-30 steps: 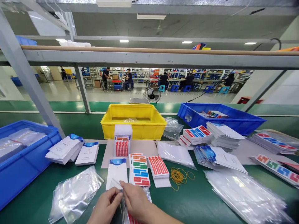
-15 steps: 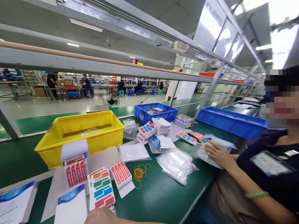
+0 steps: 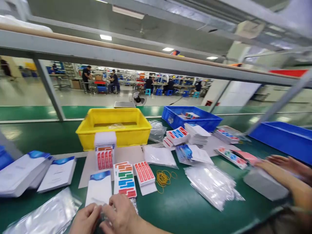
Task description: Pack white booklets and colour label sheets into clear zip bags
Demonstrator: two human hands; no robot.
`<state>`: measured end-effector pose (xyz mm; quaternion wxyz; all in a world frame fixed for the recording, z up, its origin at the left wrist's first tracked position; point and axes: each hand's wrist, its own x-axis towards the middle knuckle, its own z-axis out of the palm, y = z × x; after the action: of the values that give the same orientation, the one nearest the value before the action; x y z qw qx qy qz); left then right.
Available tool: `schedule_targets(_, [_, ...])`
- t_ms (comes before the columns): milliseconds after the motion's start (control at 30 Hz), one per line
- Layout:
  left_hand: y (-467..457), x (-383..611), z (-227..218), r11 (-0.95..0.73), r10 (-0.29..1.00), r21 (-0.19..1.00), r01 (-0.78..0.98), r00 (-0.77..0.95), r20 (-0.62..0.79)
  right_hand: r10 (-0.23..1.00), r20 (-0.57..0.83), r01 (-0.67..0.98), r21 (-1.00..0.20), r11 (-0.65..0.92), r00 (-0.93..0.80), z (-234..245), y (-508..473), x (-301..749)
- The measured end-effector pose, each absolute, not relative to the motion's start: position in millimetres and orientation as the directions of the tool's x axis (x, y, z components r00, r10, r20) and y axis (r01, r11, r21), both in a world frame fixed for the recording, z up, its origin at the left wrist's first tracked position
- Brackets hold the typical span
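At the bottom of the view, my left hand (image 3: 85, 218) and my right hand (image 3: 124, 213) are close together, fingers curled and pinching a clear plastic bag (image 3: 99, 201), mostly hidden by the fingers. Just beyond them lies a white booklet (image 3: 98, 187) with a blue top. Beside it is a sheet of colored stickers (image 3: 124, 178), partly covered by my right hand. Right of that sits a stack of red-and-white sticker cards (image 3: 144, 174). More clear plastic bags (image 3: 46, 214) lie to the left of my left hand.
A yellow bin (image 3: 114, 136) and a blue bin (image 3: 191, 122) stand at the back. Booklet stacks (image 3: 26, 172) are at left. Yellow rubber bands (image 3: 163, 178) and a bag pile (image 3: 212, 185) lie mid-table. A co-worker's hands (image 3: 275, 172) rest over a white stack at right.
The view has swung left, bringing in the booklet stacks and bags on that side. My left hand has come into view, and both hands now meet at the plastic bag.
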<state>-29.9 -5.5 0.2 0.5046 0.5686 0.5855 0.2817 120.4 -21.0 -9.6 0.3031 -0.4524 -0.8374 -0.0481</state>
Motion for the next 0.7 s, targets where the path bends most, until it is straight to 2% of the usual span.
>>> schedule_targets(33, [-7.2,-31.5,5.5,0.205,0.946,0.902,0.380,0.161,-0.283,0.716,0.540,0.761,-0.196,0.619,-0.443,-9.3,-23.0,120.6])
schedule_targets(100, [-11.7,-35.6,16.7,0.062,0.980,0.903,0.426,0.147,-0.137,0.714,0.489,0.702,-0.254,0.665,-0.500,-4.3,-24.9,122.4])
schedule_targets(167, [-16.8,-40.6,29.1,-0.230,0.968,0.829,0.510,0.204,0.143,0.731,0.419,0.616,-0.395,0.681,-0.539,6.4,-25.6,126.6])
schedule_targets(200, [-19.1,-43.3,35.5,-0.367,0.926,0.759,0.537,0.289,0.244,0.743,0.375,0.572,-0.476,0.668,-0.555,13.1,-26.2,129.5])
schedule_targets(233, [-21.1,-46.3,41.7,-0.470,0.874,0.693,0.546,0.397,0.280,0.754,0.323,0.533,-0.552,0.641,-0.572,20.2,-27.2,132.9])
schedule_targets(300, [-23.6,-53.2,52.0,-0.554,0.801,0.615,0.562,0.561,0.209,0.765,0.197,0.490,-0.665,0.564,-0.613,33.4,-29.8,140.1])
schedule_targets(333, [-24.3,-57.3,55.5,-0.543,0.799,0.598,0.590,0.583,0.149,0.767,0.133,0.489,-0.699,0.522,-0.628,38.7,-31.1,143.5])
schedule_targets(433, [-25.9,-70.4,58.4,-0.412,0.860,0.599,0.687,0.511,0.006,0.733,0.000,0.512,-0.716,0.474,-0.680,47.5,-29.8,148.6])
schedule_targets(533, [-28.7,-79.6,51.9,-0.285,0.881,0.661,0.694,0.462,-0.105,0.711,0.042,0.535,-0.627,0.566,-0.702,44.2,-16.9,139.6])
schedule_targets(633, [-32.9,-81.2,41.1,-0.196,0.875,0.707,0.679,0.447,-0.187,0.785,0.133,0.668,-0.452,0.591,-0.605,30.8,2.3,119.8])
schedule_targets(700, [-36.0,-80.0,34.2,-0.136,0.866,0.741,0.657,0.442,-0.233,0.806,0.126,0.743,-0.324,0.585,-0.579,19.3,12.6,107.4])
